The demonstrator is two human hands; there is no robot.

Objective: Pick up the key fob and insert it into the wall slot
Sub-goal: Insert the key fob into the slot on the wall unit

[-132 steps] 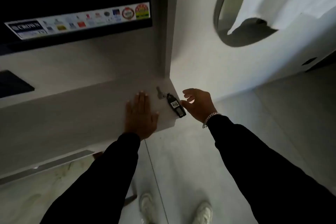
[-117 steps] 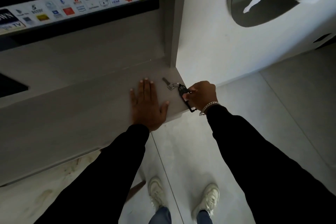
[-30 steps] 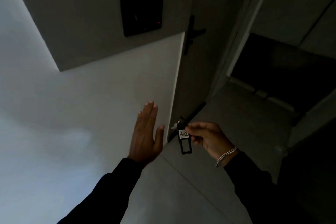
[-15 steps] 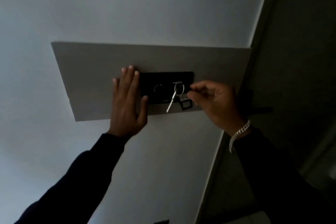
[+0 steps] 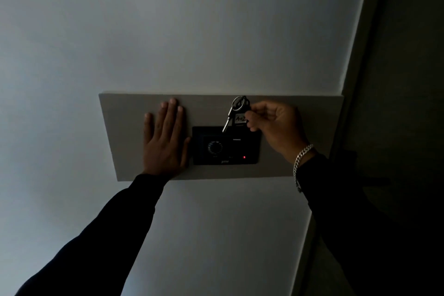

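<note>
A black wall unit (image 5: 236,151) with a round dial and a red light sits on a grey wall panel (image 5: 288,170). My right hand (image 5: 276,127) pinches the black key fob (image 5: 240,119), which bears a white label, upright at the unit's top edge. A metal key (image 5: 228,120) and ring hang from the fob over the unit. The fob's lower end and the slot itself are hard to make out. My left hand (image 5: 165,144) lies flat on the panel, fingers apart, just left of the unit.
The panel is mounted on a pale wall (image 5: 168,31). A dark door frame (image 5: 355,79) runs down the right side, close to my right arm. The room is dim.
My right hand has lifted the fob from in front of the unit to its top edge, with the key dangling below the ring. The view has moved closer. My left hand stays flat on the panel.
</note>
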